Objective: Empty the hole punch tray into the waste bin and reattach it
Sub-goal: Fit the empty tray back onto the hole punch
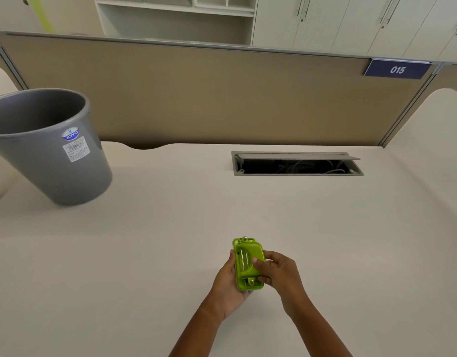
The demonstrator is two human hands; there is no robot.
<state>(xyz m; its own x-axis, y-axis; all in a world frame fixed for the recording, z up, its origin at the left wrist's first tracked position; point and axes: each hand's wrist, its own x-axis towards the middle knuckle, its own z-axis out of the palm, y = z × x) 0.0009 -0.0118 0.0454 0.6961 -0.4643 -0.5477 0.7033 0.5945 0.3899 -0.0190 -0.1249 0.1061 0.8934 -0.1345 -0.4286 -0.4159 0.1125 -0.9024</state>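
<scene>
Cradled in left hand from beneath: green hole punch. Right hand clamped on its right side, fingers across top. Grey waste bin well apart, far left.

Head-worn camera looks forward and down over the desk.

Hole punch: glossy lime-green plastic shell, with bright metal pins and rivets showing at its top and bottom ends. Waste bin: smooth grey plastic with a soft sheen, bearing a glossy blue sticker and a white paper label. Table: smooth, matt cream laminate. Cable hatch: grey frame and flap, apparently metal, with a dull finish. Partition: beige panel of cloth-like, matt texture, edged by a brushed metal rail. Number plate: smooth blue plastic. Cabinets: smooth white panels with metal handles.
</scene>
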